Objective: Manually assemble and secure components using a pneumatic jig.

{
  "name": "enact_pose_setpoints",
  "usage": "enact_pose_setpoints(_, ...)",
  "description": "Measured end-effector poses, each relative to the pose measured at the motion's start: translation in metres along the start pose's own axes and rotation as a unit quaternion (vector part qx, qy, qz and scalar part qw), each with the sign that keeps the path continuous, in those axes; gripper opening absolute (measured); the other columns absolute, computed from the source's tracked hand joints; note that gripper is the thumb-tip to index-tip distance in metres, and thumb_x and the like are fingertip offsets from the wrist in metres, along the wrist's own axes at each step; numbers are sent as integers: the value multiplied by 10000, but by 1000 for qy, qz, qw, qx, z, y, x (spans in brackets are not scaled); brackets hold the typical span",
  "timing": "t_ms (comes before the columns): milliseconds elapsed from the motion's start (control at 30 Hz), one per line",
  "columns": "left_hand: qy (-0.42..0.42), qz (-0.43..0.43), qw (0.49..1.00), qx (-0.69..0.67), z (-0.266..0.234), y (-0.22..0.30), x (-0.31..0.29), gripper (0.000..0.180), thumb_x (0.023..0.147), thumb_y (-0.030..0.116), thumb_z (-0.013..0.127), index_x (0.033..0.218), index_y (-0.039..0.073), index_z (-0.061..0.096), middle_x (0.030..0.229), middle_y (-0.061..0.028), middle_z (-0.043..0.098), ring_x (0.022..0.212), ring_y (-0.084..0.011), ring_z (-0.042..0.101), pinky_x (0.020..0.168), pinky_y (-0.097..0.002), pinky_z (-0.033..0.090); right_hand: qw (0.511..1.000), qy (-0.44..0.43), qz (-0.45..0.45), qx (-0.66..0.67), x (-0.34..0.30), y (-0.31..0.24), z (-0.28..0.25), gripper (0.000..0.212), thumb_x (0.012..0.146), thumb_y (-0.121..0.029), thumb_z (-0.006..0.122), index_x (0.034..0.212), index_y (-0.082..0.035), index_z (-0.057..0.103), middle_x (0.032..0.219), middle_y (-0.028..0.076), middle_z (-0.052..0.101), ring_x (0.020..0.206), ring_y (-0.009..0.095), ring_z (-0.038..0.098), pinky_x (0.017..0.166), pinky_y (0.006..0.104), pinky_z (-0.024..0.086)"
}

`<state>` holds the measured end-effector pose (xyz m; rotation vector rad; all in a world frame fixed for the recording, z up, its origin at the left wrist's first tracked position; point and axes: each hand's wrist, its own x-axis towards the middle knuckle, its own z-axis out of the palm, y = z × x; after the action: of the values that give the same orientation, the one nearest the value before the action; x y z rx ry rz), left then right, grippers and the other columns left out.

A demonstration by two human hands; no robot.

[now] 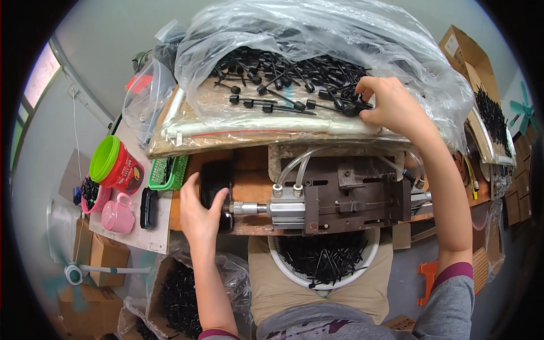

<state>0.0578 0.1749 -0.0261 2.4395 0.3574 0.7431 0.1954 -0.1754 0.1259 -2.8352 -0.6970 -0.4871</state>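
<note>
My right hand (391, 105) reaches into a heap of black plastic rods with knobbed ends (277, 73), on a raised board wrapped in clear film. Its thumb and curled fingers close round one of the black rods (351, 109) at the heap's right front. My left hand (201, 212) rests at the left end of a metal fixture (357, 198), thumb and fingers apart. Under and beside that thumb is a glossy black flat object (217, 178), like a phone, partly covered by the hand. Two air cylinders with clear tubes flank the fixture; its middle block (349, 205) is small and dark.
A white basket (374, 249) of black rods sits on my lap below the bench. Left are a red tub with green rim (119, 164), a pink cup (118, 214), a green basket (169, 173) and a fan (73, 273). Clear plastic sheeting (340, 28) drapes over the heap.
</note>
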Motion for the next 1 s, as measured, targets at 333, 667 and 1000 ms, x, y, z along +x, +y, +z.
enact_pose_setpoints(333, 72, 134, 976, -155, -47, 54, -74, 348, 797, -56, 744, 1130, -5, 656, 1052, -147, 715, 896, -230, 711, 819, -320, 556, 994, -105, 5, -13, 19, 21, -2, 341, 613, -91, 756, 867, 38, 570, 821, 177, 623, 823, 338, 605, 751, 399, 497)
enact_pose_setpoints(667, -79, 238, 889, -384, -14, 126, -90, 292, 779, -69, 750, 1055, 2, 688, 989, -147, 746, 851, -247, 734, 726, -307, 581, 987, 100, -123, 13, -25, 6, -18, 326, 721, 184, 545, 988, 9, 611, 907, 127, 555, 778, 326, 585, 682, 404, 477)
enact_pose_setpoints(1000, -62, 275, 896, -342, 22, 161, -90, 283, 779, 15, 780, 1055, 10, 718, 1015, -103, 720, 866, -258, 694, 698, -303, 553, 913, 324, -247, -30, -66, -19, -14, 370, 750, 106, 678, 1098, -18, 708, 1024, 103, 651, 857, 223, 662, 712, 305, 540)
